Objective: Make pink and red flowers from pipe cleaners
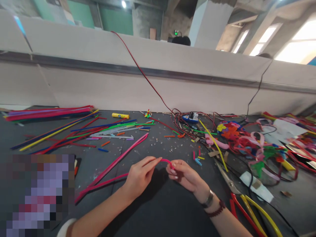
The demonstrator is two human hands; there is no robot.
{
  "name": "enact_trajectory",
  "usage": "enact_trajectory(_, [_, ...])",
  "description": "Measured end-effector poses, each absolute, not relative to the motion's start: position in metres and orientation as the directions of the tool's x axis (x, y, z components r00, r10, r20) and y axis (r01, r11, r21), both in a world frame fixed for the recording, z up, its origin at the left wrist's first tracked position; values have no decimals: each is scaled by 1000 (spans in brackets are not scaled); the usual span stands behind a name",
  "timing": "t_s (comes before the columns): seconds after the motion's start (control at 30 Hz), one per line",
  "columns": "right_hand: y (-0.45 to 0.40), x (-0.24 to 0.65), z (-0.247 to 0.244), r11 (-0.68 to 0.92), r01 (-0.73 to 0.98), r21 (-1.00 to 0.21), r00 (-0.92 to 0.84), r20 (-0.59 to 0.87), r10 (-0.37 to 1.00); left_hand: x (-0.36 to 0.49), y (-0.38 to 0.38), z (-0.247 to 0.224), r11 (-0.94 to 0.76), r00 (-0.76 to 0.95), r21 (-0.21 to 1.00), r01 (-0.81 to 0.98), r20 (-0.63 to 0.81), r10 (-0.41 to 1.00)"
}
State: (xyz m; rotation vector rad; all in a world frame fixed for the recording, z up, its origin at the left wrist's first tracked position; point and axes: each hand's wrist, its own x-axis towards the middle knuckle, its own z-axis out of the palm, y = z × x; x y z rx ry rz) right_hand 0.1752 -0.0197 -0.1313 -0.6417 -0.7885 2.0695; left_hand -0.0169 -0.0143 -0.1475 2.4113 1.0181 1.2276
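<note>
At the far left of the tabletop point(98, 217) lies a bundle of coloured pipe cleaners point(49, 113); looser pink stems point(118, 157) slant from it towards the person. The left hand point(140, 176) is nearly closed, thumb and fingertips pinching a pink pipe cleaner point(166, 160), which arches across the short space between the hands. A pink length also runs into the left palm from the left, probably the same piece. The right hand point(184, 172) has its fingers curled, holding the near end at the fingertips. Shaping that end, by bending or curling, looks to be the step in hand; it calls for a steady left pinch and small right-finger turns. Short cut pieces point(194, 154) and scissors point(230, 186) lie further right, untouched.
</note>
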Motion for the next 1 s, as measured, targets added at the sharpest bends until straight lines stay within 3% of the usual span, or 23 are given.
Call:
enact_trajectory(0.17, [-21,175,-128,-468,-472,-747,-535,-179,825,-16,-14,-146,-732,409,485,478,615,674])
enact_trajectory(0.27, [-21,174,-128,-387,-425,-819,-447,-182,876,-14,-17,-144,-714,404,521,467,593,697])
enact_trajectory(0.37, [-21,172,-132,-214,-269,-939,-305,-128,944,-11,-22,-141,-644,431,622,446,481,763])
enact_trajectory(0.47, [-22,169,-135,78,-14,-997,-185,79,980,-10,-24,-137,-556,441,699,449,368,819])
enact_trajectory(0.53, [-23,167,-136,261,157,-953,-155,237,959,-10,-24,-135,-522,422,723,453,343,840])
enact_trajectory(0.63, [-25,164,-138,409,348,-844,-173,371,912,-10,-24,-135,-507,412,749,427,338,846])
enact_trajectory(0.73, [-26,164,-141,505,421,-754,-222,454,863,-10,-24,-135,-456,430,813,362,288,856])
enact_trajectory(0.87, [-27,165,-144,601,472,-644,-299,525,797,-9,-22,-135,-266,401,938,221,161,902])
enact_trajectory(1.0, [-30,167,-143,644,549,-533,-387,520,761,-10,-19,-137,-184,386,961,204,94,918])
